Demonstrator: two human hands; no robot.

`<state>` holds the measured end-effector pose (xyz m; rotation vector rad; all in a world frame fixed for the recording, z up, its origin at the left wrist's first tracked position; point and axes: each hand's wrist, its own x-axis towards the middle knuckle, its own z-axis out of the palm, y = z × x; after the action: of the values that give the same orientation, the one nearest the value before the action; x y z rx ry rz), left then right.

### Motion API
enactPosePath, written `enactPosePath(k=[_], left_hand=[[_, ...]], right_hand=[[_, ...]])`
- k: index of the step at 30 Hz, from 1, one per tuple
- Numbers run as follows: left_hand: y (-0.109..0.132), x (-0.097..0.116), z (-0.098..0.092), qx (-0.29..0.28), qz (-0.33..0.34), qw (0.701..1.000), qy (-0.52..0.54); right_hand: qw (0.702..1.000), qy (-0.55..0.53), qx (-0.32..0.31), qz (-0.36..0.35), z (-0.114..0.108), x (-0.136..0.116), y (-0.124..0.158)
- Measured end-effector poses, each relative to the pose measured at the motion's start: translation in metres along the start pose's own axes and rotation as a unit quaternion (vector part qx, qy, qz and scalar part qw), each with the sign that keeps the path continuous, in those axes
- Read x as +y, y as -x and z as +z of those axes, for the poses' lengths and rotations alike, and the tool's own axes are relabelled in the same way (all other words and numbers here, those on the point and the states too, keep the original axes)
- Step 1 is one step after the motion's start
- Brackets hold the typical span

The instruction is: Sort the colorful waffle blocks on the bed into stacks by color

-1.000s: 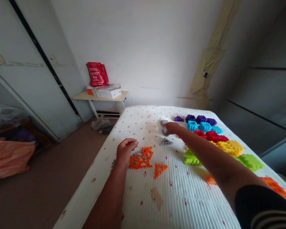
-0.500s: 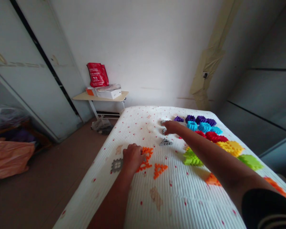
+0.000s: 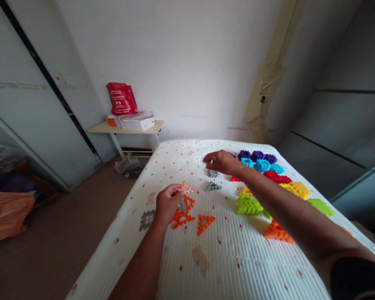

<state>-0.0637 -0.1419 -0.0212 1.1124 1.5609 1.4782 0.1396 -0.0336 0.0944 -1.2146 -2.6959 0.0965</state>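
Observation:
My left hand [image 3: 168, 205] pinches an orange triangular building piece [image 3: 186, 187], raised over other orange pieces [image 3: 183, 218] and a grey piece [image 3: 181, 205] on the bed. A grey square piece [image 3: 147, 218] lies left of that hand, and a separate orange triangle [image 3: 205, 223] to its right. Farther off, my right hand [image 3: 222, 161] reaches across with fingers bent and drawn together; whatever they hold, if anything, is hidden. Just below it are small grey pieces [image 3: 213, 173], with a grey triangular stack [image 3: 213, 186] nearer to me.
Piles of purple [image 3: 258, 156], blue [image 3: 263, 165], red [image 3: 277, 177], yellow [image 3: 296, 190], green [image 3: 249, 205] and orange [image 3: 278, 231] pieces line the bed's right side. A small table [image 3: 95, 128] with a red bag [image 3: 121, 98] stands by the wall.
My left hand has lifted an orange triangle off the group beneath it. My right hand has shifted, uncovering small grey pieces below it. The whole view has turned slightly right.

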Motion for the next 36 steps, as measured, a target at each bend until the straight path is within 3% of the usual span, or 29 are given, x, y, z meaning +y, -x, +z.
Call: enactPosePath(k=[4,9,18,25,29,36], left_hand=[[0.002,0.001,0.001,-0.050,-0.060,0.991,0.107],[0.006,0.006,0.002,-0.073,-0.053,0.990,0.109],[0.012,0.015,0.000,-0.178,-0.037,0.981,0.075],[0.016,0.016,0.002,-0.257,-0.040,0.965,-0.025],[0.017,0.017,0.004,-0.238,-0.009,0.970,-0.045],[0.000,0.005,-0.009,-0.122,0.039,0.988,-0.086]], right_hand=[[0.997,-0.030,-0.001,-0.071,0.013,-0.028,0.017],[0.995,0.026,-0.025,-0.088,0.032,-0.056,0.033],[0.998,0.052,0.022,-0.038,0.063,-0.082,0.063],[0.998,0.065,0.022,0.001,0.091,-0.080,0.090],[0.996,0.078,0.041,-0.008,0.088,-0.076,0.098],[0.994,0.024,0.096,-0.049,0.081,-0.077,0.124]])
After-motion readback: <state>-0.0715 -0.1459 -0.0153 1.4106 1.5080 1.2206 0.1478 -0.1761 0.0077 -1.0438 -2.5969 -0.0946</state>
